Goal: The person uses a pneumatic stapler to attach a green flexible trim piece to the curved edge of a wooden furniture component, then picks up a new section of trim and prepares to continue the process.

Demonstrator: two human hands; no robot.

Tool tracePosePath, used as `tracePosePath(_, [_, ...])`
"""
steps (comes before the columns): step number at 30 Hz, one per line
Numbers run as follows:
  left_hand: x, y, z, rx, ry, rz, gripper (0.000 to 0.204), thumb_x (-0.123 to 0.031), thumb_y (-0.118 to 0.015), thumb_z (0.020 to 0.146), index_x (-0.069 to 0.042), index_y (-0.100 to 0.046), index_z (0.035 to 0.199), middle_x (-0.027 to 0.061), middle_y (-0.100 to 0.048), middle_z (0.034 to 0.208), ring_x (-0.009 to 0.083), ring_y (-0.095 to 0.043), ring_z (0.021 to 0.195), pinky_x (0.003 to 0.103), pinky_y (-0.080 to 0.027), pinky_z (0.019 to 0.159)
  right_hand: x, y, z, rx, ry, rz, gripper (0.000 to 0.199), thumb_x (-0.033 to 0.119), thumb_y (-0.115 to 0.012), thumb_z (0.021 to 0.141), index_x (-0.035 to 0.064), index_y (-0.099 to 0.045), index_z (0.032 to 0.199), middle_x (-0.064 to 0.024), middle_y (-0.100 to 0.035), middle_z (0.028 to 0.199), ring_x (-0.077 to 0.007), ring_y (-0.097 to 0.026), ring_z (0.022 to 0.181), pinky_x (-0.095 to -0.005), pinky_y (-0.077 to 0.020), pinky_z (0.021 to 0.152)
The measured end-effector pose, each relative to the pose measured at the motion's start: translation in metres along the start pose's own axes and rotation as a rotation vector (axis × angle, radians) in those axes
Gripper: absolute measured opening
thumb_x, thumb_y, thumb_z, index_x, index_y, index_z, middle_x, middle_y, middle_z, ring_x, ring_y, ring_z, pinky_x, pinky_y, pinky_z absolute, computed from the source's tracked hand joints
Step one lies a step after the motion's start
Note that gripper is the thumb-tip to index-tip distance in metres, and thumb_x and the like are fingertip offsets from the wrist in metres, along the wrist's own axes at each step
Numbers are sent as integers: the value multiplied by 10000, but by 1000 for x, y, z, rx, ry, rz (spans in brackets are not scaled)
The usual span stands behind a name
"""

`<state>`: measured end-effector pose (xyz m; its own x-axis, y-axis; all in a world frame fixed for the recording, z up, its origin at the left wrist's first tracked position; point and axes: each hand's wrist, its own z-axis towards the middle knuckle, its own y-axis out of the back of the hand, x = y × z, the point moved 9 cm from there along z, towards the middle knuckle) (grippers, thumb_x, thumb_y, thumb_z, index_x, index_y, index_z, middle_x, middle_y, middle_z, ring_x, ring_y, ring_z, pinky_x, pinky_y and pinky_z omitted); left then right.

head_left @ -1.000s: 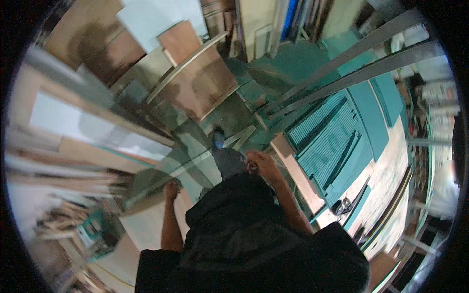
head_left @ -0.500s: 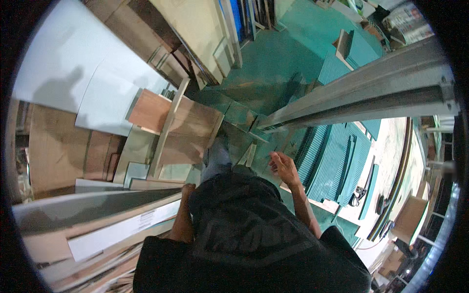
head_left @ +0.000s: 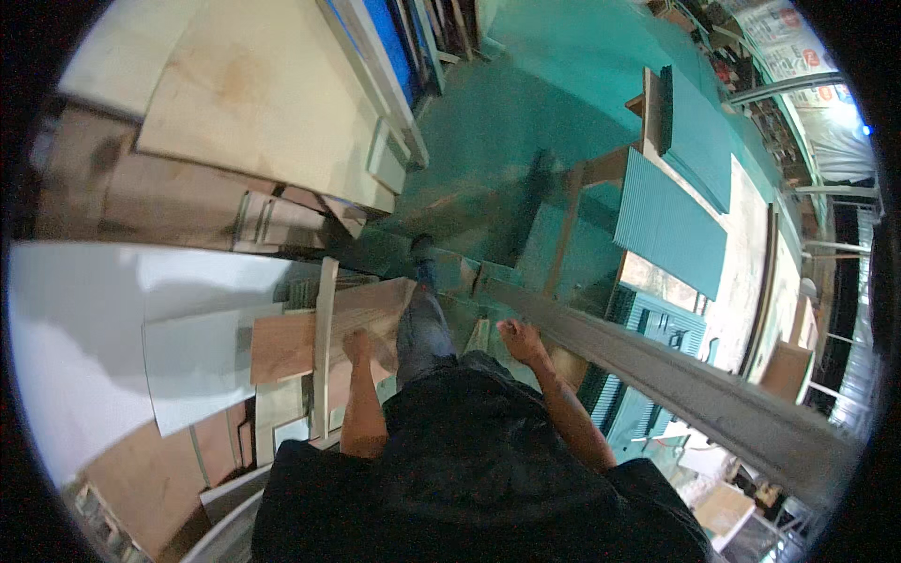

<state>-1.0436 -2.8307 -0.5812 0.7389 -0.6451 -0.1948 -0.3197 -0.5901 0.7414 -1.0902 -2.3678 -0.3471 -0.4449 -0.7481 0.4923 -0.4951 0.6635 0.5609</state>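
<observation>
My left hand (head_left: 357, 345) hangs in front of the reddish-brown board (head_left: 282, 347) and a pale upright wooden strip (head_left: 325, 342); I see nothing held. Its fingers are blurred, so whether they are closed does not show. On the other side of my body, my right hand (head_left: 522, 342) is held in the air with its fingers curled in and nothing visible in them. It is near a long grey beam (head_left: 648, 371) that crosses the right side. Between the hands, my leg in blue jeans (head_left: 424, 328) reaches forward on the green floor (head_left: 516, 103).
White sheets (head_left: 211, 361) and brown boards (head_left: 141, 469) lean along the left. A large cream panel (head_left: 263, 103) stands at the far left. On the right, teal ribbed panels (head_left: 671, 225) lie on a pale worktable (head_left: 741, 281).
My view has turned and moved forward; the grey beam now crosses lower on the right. My left hand has swung forward from beside my body, and my right hand's fingers look more curled.
</observation>
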Motion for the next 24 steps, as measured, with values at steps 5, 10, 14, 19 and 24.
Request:
tracePosePath(5, [-82, 85, 55, -366, 94, 92, 591, -389, -492, 1004, 65, -496, 1383, 254, -536, 1389, 391, -526, 1269, 490, -424, 1073, -16, 55, 46, -18, -251, 79, 407, 368, -539, 1032, 22, -663, 1206, -130, -705, 1065, -259, -678, 915, -431, -543, 797])
tracePosePath(10, [-160, 34, 108, 270, 76, -158, 467, -361, -508, 993, -10, -619, 1281, 193, -637, 1281, 351, -613, 1161, 486, -465, 992, -30, 38, 78, 102, -285, 281, 400, 349, -556, 1028, 30, -654, 1248, -98, -690, 955, -196, -661, 804, -376, -550, 699])
tracePosePath(14, [-240, 0, 95, 172, -162, -215, 407, -336, -518, 989, 10, -692, 1116, 193, -681, 1147, 347, -643, 1050, 483, -485, 893, 12, 25, 59, 207, -191, 204, 392, 342, -548, 1033, 36, -648, 1257, -46, -673, 843, -163, -640, 733, -341, -537, 645])
tracePosePath(19, [-344, -21, 17, 588, -215, -534, 408, -325, -504, 990, 38, -675, 1064, 178, -688, 985, 358, -625, 934, 477, -472, 853, -1, 30, 55, 143, -181, 283, 349, 356, -542, 1030, 34, -662, 1092, -34, -669, 831, -152, -632, 694, -332, -533, 643])
tracePosePath(24, [-349, 0, -13, 654, -102, -161, 379, -308, -514, 986, 27, -682, 1046, 173, -704, 1017, 359, -635, 947, 481, -496, 828, 4, 61, 68, 75, -440, 485, 360, 355, -538, 1033, 24, -679, 1051, -48, -648, 786, -155, -613, 668, -338, -521, 621])
